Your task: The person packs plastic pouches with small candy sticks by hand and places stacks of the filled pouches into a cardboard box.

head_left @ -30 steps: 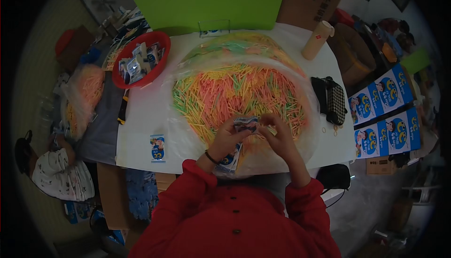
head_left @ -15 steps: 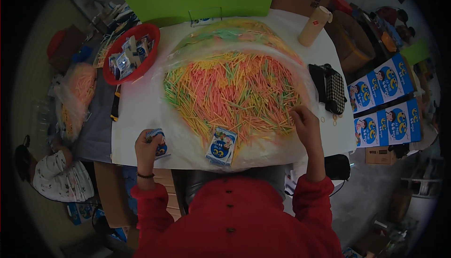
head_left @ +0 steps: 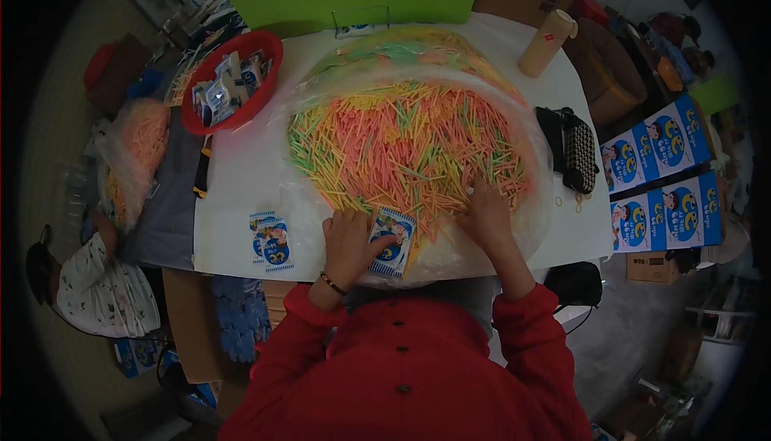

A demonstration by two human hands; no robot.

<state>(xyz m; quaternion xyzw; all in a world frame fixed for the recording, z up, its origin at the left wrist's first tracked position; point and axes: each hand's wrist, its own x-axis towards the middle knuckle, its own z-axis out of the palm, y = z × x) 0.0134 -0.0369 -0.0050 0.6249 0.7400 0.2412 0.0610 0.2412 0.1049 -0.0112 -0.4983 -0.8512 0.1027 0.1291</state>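
Note:
A small blue-and-white printed packet [head_left: 397,250] lies on the near edge of a clear plastic bag. My left hand [head_left: 352,242] rests at its left side, fingers spread, with the thumb lying across the packet. Thin pastel sticks [head_left: 401,140], pink, yellow and green, spill in a big heap from the bag [head_left: 522,232]. At the heap's near right edge is my right hand [head_left: 488,216], fingers apart and touching the sticks, their tips partly lost among them. Two overlapping packets [head_left: 273,242] lie on the white table to the left of my left hand.
A red basin [head_left: 273,79] holds several packets. Near it lies a yellow-and-black cutter [head_left: 203,169]. A beige bottle [head_left: 548,46] and a black patterned pouch [head_left: 578,152] stand and lie at right. Printed boxes [head_left: 666,212] are stacked beyond. Another person's sleeve [head_left: 108,288] shows at left.
My left hand has let go of a packet at the left and moved right onto the packet by the heap. My right hand has moved left and inward over the sticks.

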